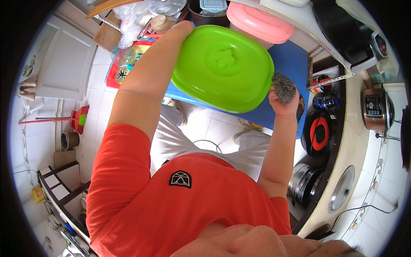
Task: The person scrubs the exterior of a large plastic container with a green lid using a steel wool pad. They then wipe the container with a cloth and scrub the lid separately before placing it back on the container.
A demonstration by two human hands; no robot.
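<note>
A large bright green plastic lid [199, 64], oval with a raised shape at its middle, is tilted in front of me above the blue table [291, 60]. My left hand [185, 29] grips it at the far left edge; the fingers are mostly hidden behind the rim. On the opposite side, my right hand [286, 105] is closed around a grey steel wool scrubber [283, 87], right beside the lid's right rim. Whether the scrubber touches the rim I cannot tell.
Behind the green lid stands a tub with a pink lid [259, 23], next to a dark pot [207, 19]. Clear plastic bags [137, 21] and a red tray [112, 77] lie at the left. A metal shelf frame [329, 81] and counter [346, 141] border the right.
</note>
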